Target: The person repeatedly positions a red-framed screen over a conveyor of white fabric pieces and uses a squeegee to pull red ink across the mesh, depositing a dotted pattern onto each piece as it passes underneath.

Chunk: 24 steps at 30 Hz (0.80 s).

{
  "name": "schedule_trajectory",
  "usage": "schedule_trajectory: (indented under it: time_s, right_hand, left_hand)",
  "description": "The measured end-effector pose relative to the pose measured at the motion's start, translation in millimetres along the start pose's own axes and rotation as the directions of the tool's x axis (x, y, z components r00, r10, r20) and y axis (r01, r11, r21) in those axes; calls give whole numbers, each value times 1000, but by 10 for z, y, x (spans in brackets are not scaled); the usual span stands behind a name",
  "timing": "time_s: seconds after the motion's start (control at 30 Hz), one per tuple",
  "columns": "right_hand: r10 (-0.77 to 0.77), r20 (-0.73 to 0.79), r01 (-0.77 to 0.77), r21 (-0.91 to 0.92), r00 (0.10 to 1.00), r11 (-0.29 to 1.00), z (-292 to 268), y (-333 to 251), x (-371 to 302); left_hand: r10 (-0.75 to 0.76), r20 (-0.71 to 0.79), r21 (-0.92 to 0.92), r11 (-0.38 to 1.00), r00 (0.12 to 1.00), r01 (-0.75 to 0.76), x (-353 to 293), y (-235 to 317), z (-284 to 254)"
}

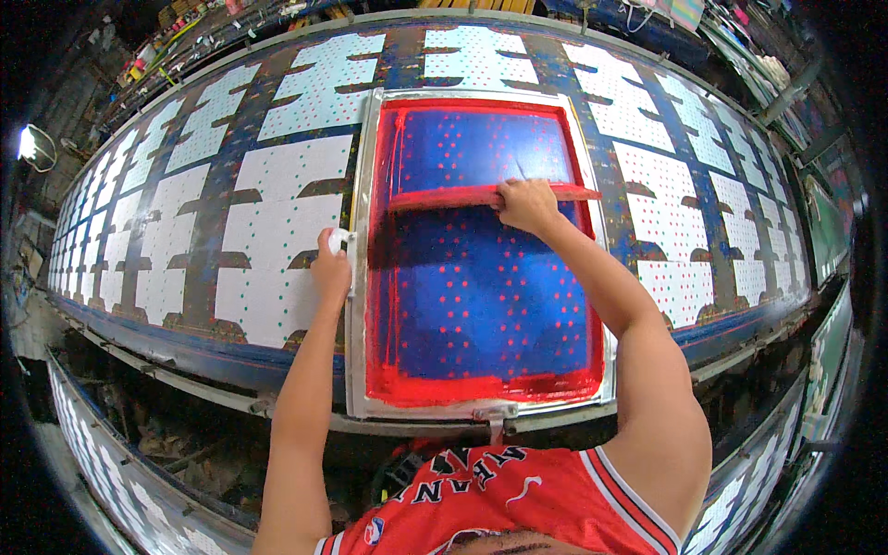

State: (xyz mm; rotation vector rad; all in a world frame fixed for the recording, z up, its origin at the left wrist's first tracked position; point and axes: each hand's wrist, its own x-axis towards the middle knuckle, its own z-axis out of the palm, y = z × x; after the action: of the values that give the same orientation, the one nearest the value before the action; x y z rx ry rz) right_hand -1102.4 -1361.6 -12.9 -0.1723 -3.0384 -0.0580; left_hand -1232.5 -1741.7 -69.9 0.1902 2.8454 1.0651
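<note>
A printing screen [363, 370] with a pale metal frame lies on the long table in front of me. Its blue mesh [444, 314] carries rows of red dots, and red ink [435, 388] lines the inside edges, thickest along the near one. My right hand [529, 205] is closed around the middle of a long red squeegee [444, 196], which spans the screen crosswise in its upper half. At the frame's left side my left hand [331, 266] grips a white handle [339, 242].
White cut fabric pieces [282, 203] lie in rows along the dark table, some with green dots and others with red [671, 231]. A rail [213, 398] follows the near edge. Further tables with white pieces [102, 453] stand behind at both sides. A lamp [30, 143] glows at far left.
</note>
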Motion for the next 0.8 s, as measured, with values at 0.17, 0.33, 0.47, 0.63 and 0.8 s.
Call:
schedule_trajectory:
  time_s: [0.17,0.33,0.47,0.63,0.8]
  right_hand:
    - [18,-76,-19,-4,997,1000,138,444,852]
    - [40,-126,-44,-27,991,999,214,770,1488]
    - [10,-131,-12,-15,991,1000,173,914,1748]
    - [35,-122,-35,-1,992,999,39,1005,1873]
    - [60,-76,-60,2,995,998,45,1040,1991]
  left_hand:
    - [92,-91,6,996,992,-92,6,-26,33]
    - [90,-69,-53,994,994,-94,-55,24,-3]
    - [90,-70,-23,996,994,-92,-66,106,-50]
    - [-10,-6,-37,999,1000,10,-81,188,-91]
    - [-35,-14,-37,999,999,35,-81,213,-95]
